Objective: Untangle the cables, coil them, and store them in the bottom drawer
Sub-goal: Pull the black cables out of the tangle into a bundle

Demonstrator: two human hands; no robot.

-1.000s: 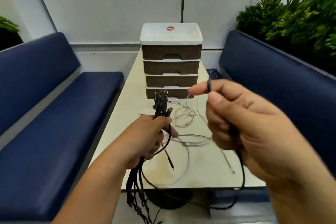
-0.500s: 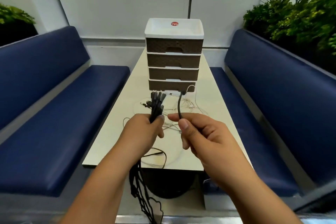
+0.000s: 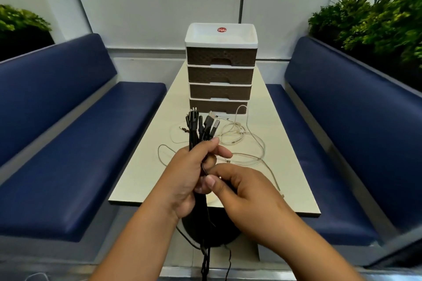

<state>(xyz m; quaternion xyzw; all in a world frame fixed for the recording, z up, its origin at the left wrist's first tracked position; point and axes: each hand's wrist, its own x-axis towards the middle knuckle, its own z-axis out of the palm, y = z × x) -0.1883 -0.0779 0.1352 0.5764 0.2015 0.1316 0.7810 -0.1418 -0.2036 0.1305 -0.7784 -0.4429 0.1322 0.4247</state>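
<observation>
My left hand [image 3: 185, 175] grips a bundle of black cables [image 3: 199, 130] upright, plug ends fanned out above the fist and the loose lengths hanging below the table edge. My right hand [image 3: 242, 191] sits just right of it and pinches a thin black cable strand beside the bundle. Tangled white cables [image 3: 237, 141] lie loose on the cream table [image 3: 146, 166] beyond my hands. A brown drawer unit with a white top stands at the far end; its bottom drawer [image 3: 230, 105] is closed.
Blue benches [image 3: 68, 134] flank the table on both sides. Green plants [image 3: 376, 16] stand behind the right bench back, and more at the far left. A dark round table base [image 3: 230, 235] sits below the near edge.
My right hand has come down and left from beside the bundle, bringing its black cable end into the bundle in my left hand. The view has tipped slightly downward.
</observation>
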